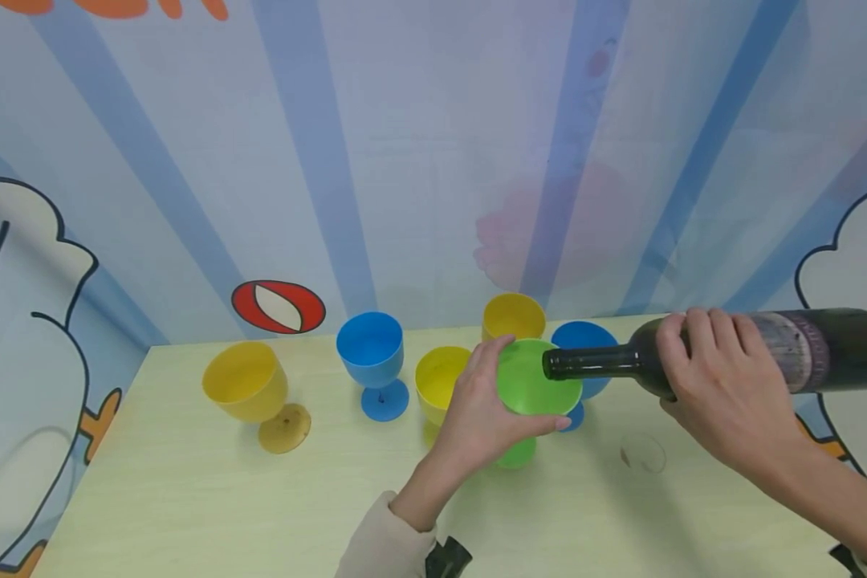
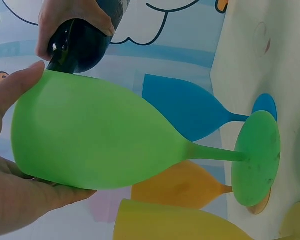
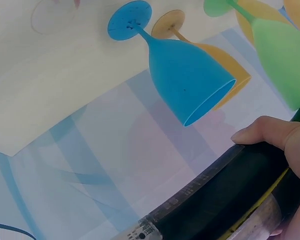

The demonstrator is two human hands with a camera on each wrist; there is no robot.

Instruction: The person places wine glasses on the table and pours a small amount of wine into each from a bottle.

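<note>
Pale desk (image 1: 188, 498): right grip (image 1: 733, 385) wraps bottle (image 1: 795, 345) at shoulder, likely heavy, slick glass, best held there; leftward, left grip (image 1: 480, 413) curls round light-looking green goblet (image 1: 531, 392).

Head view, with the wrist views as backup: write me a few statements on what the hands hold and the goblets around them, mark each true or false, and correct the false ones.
1. The left hand is empty. False: it grips the green goblet.
2. The right hand holds the dark bottle. True.
3. The dark bottle stands upright. False: it is tipped sideways, with its mouth at the green goblet's opening.
4. The leftmost goblet in the head view is yellow. True.
5. Only one goblet is blue. False: both the left blue goblet and the right blue goblet are.
</note>
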